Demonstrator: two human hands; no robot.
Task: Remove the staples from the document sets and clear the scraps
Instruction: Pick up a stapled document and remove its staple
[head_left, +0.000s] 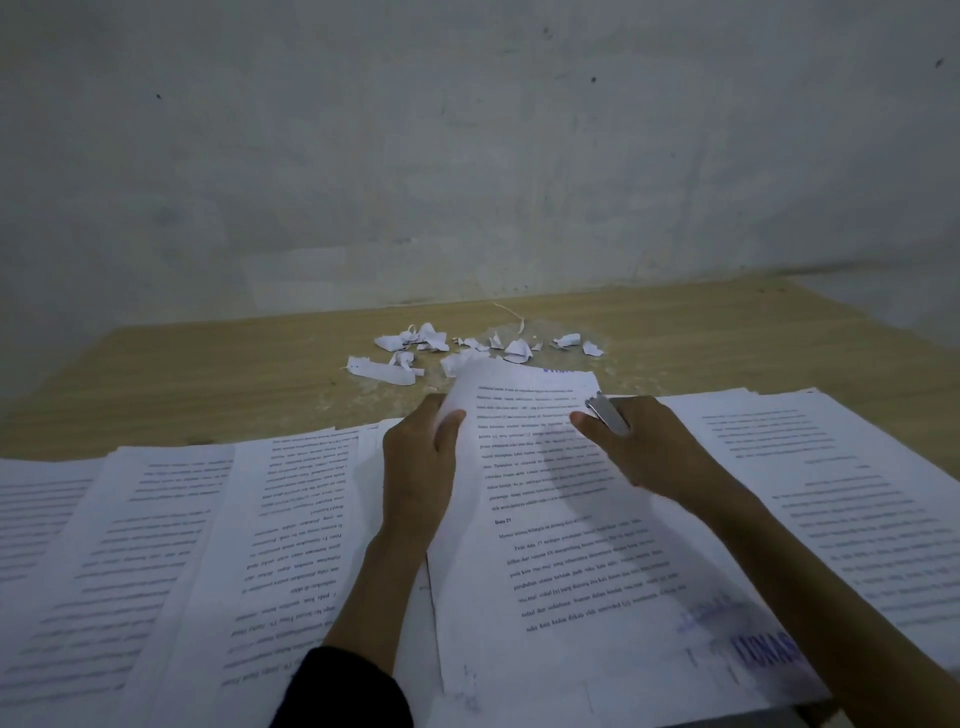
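A printed document set (566, 525) lies in front of me on the wooden table (208, 374). My left hand (418, 462) pinches its upper left corner, thumb on top, and that corner curls upward. My right hand (641, 449) lies on the upper right part of the page and grips a small silver staple remover (608, 413), whose tip points toward the page's top right corner. Torn white paper scraps (457, 348) lie scattered on the table just beyond the page. No staple can be made out.
More printed sheets are spread to the left (182, 545) and to the right (841, 493), overlapping one another. A grey wall (467, 156) rises right behind the table. Bare wood shows at the far left and far right.
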